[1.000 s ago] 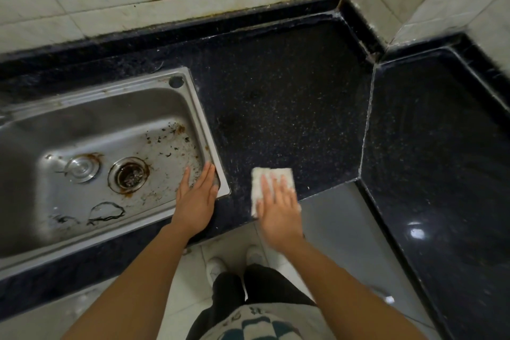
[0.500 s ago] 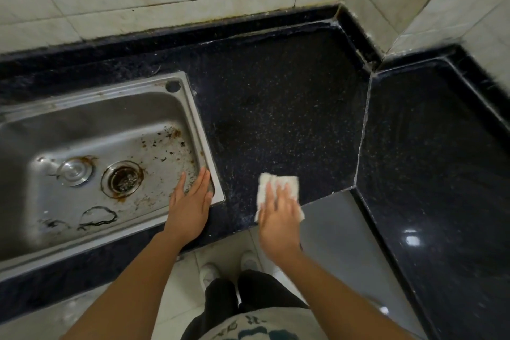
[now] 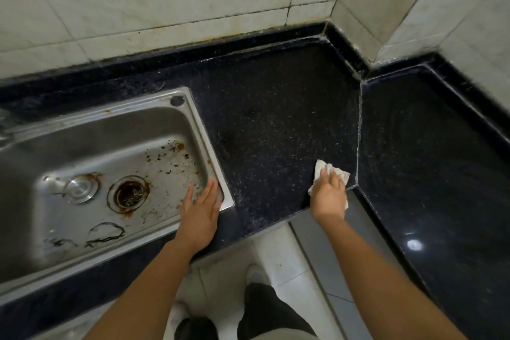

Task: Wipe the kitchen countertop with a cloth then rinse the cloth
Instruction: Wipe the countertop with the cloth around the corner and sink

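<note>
A small white cloth (image 3: 322, 169) lies bunched on the dark speckled countertop (image 3: 276, 124), near its front edge and just left of the seam. My right hand (image 3: 329, 193) sits on top of the cloth, fingers bent over it and gripping it against the stone. Most of the cloth is hidden under that hand. My left hand (image 3: 200, 210) rests flat with straight fingers on the front right corner of the steel sink's rim (image 3: 211, 152) and holds nothing.
The sink basin has rust stains, crumbs and an open drain (image 3: 128, 193). A second, glossy dark counter section (image 3: 430, 163) runs off to the right past the seam. Tiled walls (image 3: 165, 3) close the back and the corner. My shoes show on the floor (image 3: 276, 254) below.
My right hand has slid the cloth to the right along the front edge, up to the seam, and the cloth has bunched under bent fingers. My left hand stays on the sink rim.
</note>
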The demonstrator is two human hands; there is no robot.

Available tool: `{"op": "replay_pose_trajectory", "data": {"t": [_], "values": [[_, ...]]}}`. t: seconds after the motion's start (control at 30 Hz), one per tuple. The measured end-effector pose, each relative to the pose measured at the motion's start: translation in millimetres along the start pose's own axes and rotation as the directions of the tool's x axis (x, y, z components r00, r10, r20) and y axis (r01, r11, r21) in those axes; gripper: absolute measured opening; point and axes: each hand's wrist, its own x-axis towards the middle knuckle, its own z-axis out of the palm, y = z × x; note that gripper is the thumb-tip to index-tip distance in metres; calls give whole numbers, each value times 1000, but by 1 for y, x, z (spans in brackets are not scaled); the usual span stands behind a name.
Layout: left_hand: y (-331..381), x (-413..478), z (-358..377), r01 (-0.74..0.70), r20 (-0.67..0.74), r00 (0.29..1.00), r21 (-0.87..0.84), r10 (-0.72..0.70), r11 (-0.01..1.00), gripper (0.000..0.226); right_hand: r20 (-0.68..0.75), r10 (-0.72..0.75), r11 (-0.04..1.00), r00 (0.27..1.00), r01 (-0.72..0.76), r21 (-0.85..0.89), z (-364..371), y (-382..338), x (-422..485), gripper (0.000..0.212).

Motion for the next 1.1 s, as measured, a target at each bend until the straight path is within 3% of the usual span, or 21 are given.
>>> {"op": "replay_pose_trajectory", "data": {"t": [0.13,0.27,0.43,0.5,0.63,0.7,0.83,0.9,1.0,1.1], "values": [[-21,-25,0,-11,-20,1000,24,12,1000,64,33,-6,1000,999,6,-12,13,-45,-53,65],[-34,-58,-29,60,-57,997,28,-58,998,49,41,-135,988,990,132,82,23,-111,-135,56],[-70,-84,-50,99,-43,994,-4,-99,995,48,48,-309,951,950,310,-7,50,-169,-198,63],[-84,-95,-53,103,-16,994,-13,-103,995,49,97,-404,913,910,407,-23,53,-179,-215,68],[-111,-112,-57,98,-10,995,-55,-99,994,49,210,-573,819,792,567,95,43,-195,-227,48],[-122,-115,-64,129,4,991,-147,-130,981,48,210,-562,822,800,513,246,31,-209,-224,40],[-149,-109,-86,208,-15,976,-226,-216,952,50,76,-458,778,886,358,516,-4,-251,-205,32],[-160,-102,-99,248,-33,963,-286,-268,926,51,127,-395,714,910,217,666,-17,-270,-187,30],[-169,-90,-120,278,-80,940,-389,-333,878,50,279,-373,543,885,-36,839,-30,-298,-152,24],[-177,-75,-138,298,-124,916,-431,-383,852,50,320,-428,482,845,-86,872,-37,-327,-117,22]]}}
